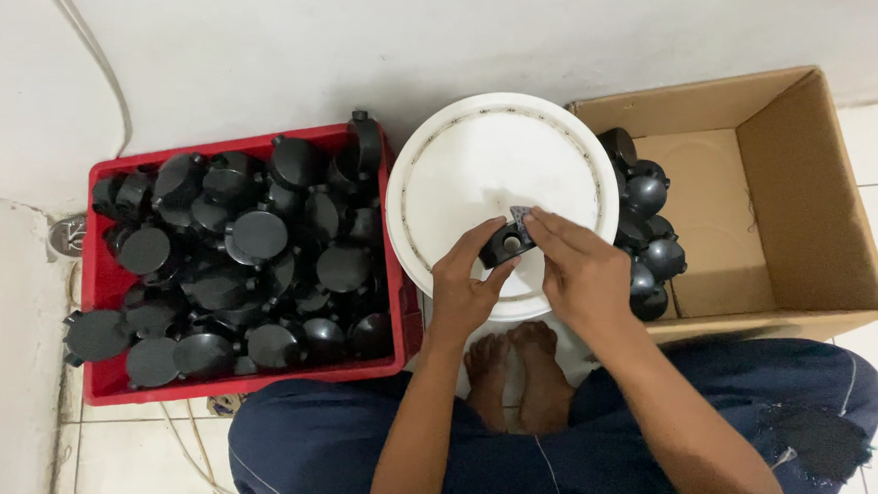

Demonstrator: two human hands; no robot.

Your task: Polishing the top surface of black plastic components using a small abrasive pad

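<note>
Item 1: small black round junction-box part (505, 243), with 1 side hole facing the camera, sitting above the white bucket lid (463, 168) near the lid's 6 o'clock edge.

Item 2: left hand (465, 283), gripping the part from 7 o'clock, thumb and fingers curled and pinching its body.

Item 3: right hand (580, 269), coming in from 4 o'clock, fingertips pressed together and pinching a small grey scrap (519, 215) against the part's top.

Item 4: red crate (98, 379), at 9 o'clock, heaped with similar black parts.

Item 5: cardboard box (813, 186), at 3 o'clock, holding a smaller cluster of black parts (649, 248) along its left wall.

Item 6: bare feet (518, 366), crossed below the lid.

Risk, as judged: the part is being held by fingertips only; a slip could be sending it rolling off the lid, and the crate's heap is sitting high enough that a knock could be spilling pieces.
</note>
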